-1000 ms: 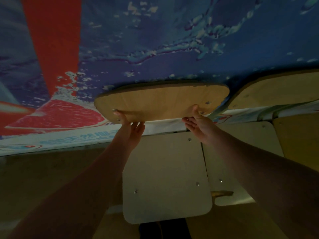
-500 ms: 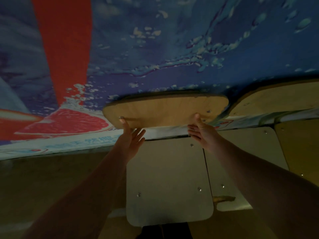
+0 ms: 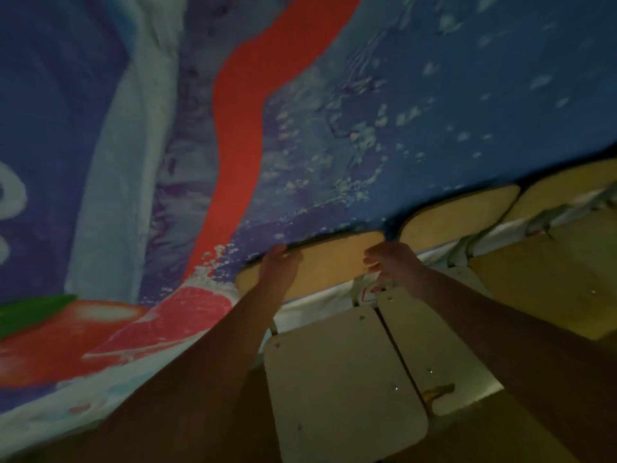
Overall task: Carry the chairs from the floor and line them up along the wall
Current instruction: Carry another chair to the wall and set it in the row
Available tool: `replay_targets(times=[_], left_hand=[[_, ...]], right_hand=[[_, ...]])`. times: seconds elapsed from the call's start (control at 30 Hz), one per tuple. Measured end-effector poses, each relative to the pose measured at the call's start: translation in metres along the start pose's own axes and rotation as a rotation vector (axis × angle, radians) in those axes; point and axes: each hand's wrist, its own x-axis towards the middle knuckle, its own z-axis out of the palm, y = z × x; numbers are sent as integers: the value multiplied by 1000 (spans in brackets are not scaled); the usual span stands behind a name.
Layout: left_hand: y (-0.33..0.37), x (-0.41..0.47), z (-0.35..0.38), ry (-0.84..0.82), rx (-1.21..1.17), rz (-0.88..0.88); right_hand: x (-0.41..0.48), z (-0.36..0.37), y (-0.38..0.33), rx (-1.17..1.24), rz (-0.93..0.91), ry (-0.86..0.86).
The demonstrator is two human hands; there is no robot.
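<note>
Two hands, left hand (image 3: pixel 278 267) and right hand (image 3: pixel 392 260), clamp the backrest (image 3: pixel 330 262) of the chair (image 3: pixel 340 379) against the mural wall (image 3: pixel 334 128), beside placed chairs (image 3: pixel 457 212); placement step; next likely release.

No legible txt; white marks on wall banner (image 3: pixel 300 128) too blurred.

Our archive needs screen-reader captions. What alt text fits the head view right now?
Both bare hands, left hand and right hand, grip the top edge of a wooden chair backrest against a blue and red wall banner. More chairs stand alongside it to the right, in dim light.
</note>
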Motion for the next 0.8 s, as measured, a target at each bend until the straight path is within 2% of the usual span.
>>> replay_targets(times=[0.17, 0.3, 0.47, 0.63, 0.8], left_hand=[[59, -68, 5, -260, 175, 382], [87, -113, 25, -393, 377, 572], [126, -186, 84, -555, 494, 742], [168, -316, 214, -730, 587, 1025], [143, -505, 330, -906, 707, 1452]], right_hand=[[-89, -45, 8, -179, -157, 236], [-167, -94, 19, -204, -255, 431], [-264, -161, 58, -237, -329, 637], [-394, -255, 153, -304, -136, 865], [-550, -318, 284, -249, 138, 1127]])
